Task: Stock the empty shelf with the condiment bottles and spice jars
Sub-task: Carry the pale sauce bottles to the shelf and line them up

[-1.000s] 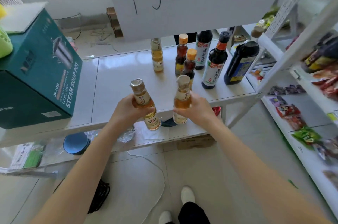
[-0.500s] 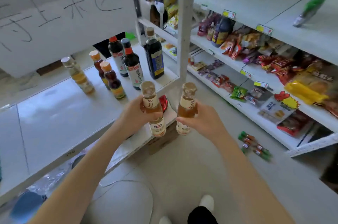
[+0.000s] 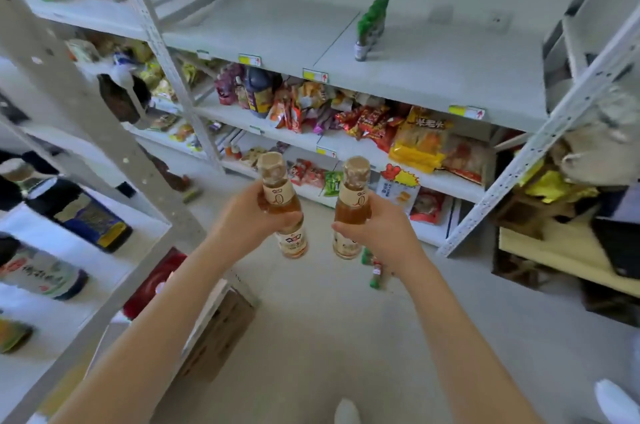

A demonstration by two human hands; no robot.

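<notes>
Left hand [image 3: 249,219] curls round the waist of the left bottle [image 3: 280,196]; right hand [image 3: 379,233] grips the right bottle [image 3: 353,196] likewise. Both are upright, in mid-air, below and short of the near-bare upper shelf [image 3: 277,32]. Probably glass: rigid, smooth, breakable, moderately heavy. The mid-body hold is judged sound.

Bright, even light; blurred, warped edges.

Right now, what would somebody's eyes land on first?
The left hand and right hand each grip a small amber glass bottle with a tan cap, left bottle and right bottle, mid-picture. Beyond them a wide white shelf holds only a row of green-capped little bottles; bright red and yellow snack packets crowd the shelf below.
</notes>
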